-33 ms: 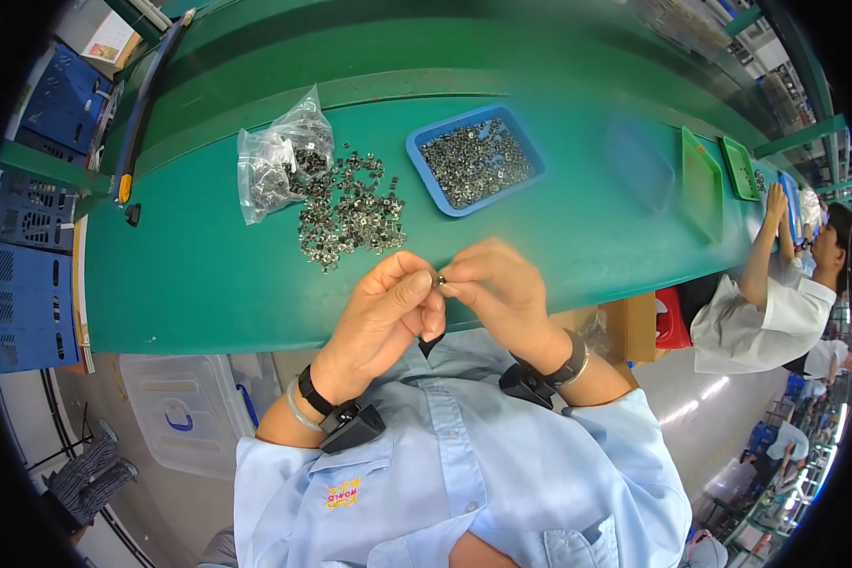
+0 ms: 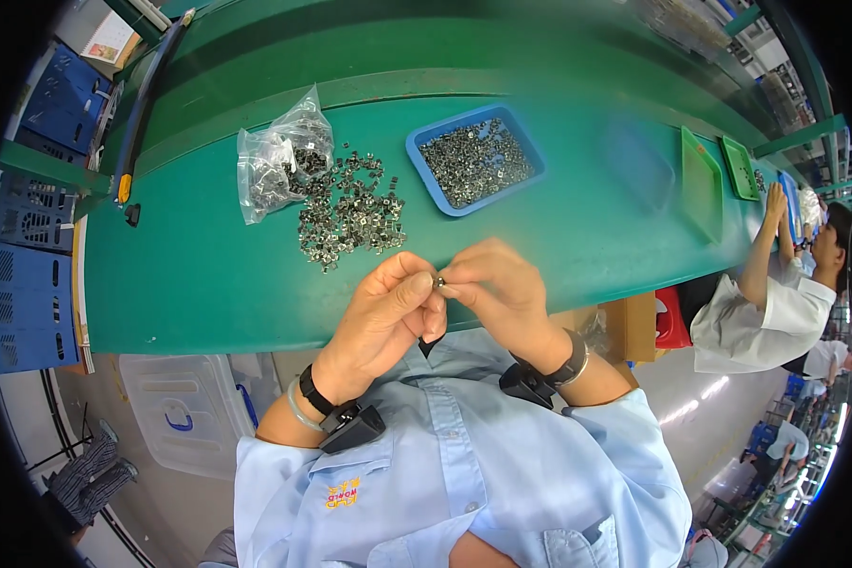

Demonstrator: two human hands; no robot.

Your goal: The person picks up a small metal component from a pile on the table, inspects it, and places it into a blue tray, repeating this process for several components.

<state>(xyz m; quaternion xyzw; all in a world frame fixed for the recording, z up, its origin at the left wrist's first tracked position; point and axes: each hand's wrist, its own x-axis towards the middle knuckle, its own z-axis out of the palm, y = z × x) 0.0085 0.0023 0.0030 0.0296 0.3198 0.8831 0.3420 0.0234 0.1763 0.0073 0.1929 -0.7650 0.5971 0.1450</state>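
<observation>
My left hand (image 2: pixel 393 308) and my right hand (image 2: pixel 500 292) meet over the near edge of the table, fingertips almost touching. Both pinch a small shiny metal part (image 2: pixel 439 281), mostly covered by the fingers; its exact kind is too small to tell. Just beyond my left hand, a loose pile of small metal parts (image 2: pixel 350 213) lies on the green tabletop. A clear plastic bag (image 2: pixel 260 180) with more of these parts lies against the pile. Farther off, slightly right of the middle, a blue tray (image 2: pixel 430 187) holds a heap of small metal parts.
Green trays (image 2: pixel 699 189) stand at the table's right, near a co-worker in a white top (image 2: pixel 757 322). Blue crates (image 2: pixel 30 303) are stacked on the left. Below the table are a lidded clear bin (image 2: pixel 175 407) and a cardboard box (image 2: pixel 639 327). A green ledge (image 2: pixel 350 57) runs behind.
</observation>
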